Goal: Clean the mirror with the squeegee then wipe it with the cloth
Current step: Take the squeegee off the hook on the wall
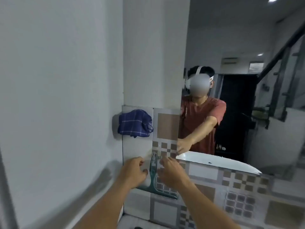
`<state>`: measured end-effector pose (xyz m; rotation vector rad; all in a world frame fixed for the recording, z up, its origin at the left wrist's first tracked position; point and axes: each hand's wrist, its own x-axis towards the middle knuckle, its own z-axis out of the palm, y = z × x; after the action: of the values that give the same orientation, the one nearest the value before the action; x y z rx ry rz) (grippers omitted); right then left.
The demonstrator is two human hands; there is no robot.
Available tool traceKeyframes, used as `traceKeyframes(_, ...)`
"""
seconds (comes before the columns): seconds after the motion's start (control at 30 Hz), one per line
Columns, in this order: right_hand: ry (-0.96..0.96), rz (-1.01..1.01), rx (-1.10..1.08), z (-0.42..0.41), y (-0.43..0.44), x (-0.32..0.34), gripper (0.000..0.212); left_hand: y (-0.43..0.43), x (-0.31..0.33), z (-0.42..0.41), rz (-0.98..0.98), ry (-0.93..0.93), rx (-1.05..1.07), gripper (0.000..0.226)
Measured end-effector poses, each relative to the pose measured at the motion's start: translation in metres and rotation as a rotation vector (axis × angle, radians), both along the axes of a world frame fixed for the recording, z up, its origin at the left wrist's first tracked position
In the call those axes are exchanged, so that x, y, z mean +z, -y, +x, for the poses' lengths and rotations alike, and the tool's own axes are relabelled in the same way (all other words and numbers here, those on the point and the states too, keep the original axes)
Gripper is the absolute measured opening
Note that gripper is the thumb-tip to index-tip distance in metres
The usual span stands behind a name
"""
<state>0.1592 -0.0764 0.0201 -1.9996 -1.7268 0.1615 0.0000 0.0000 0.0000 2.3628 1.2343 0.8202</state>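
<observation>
Both hands flank the green squeegee (152, 176) hanging on a hook (154, 153) on the tiled wall (166, 126): left hand (134, 172) and right hand (171, 173) are half-curled with fingers loose, neither closed on it yet. It looks light, rigid plastic with a soft blade below the hands; best taken at the handle between them. Blue checked cloth (134, 123) hangs above the left hand, mirror (239, 88) up-right of the right.

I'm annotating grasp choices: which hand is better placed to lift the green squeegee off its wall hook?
Right, probably. The right hand has fingertips up beside the metal hook where the green plastic squeegee hangs; the left hand sits lower beside its handle.
</observation>
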Motion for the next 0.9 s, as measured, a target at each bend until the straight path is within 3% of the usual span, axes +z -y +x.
traceKeyframes(0.43,-0.259,0.161,-0.165,-0.004,-0.046,-0.051,0.023,-0.034,-0.055,0.046,-0.284,0.341,0.092,0.029)
traceKeyframes(0.9,-0.437,0.311,-0.165,-0.006,-0.060,-0.068,0.035,-0.037,-0.061,0.050,-0.194,0.547,0.107,0.030)
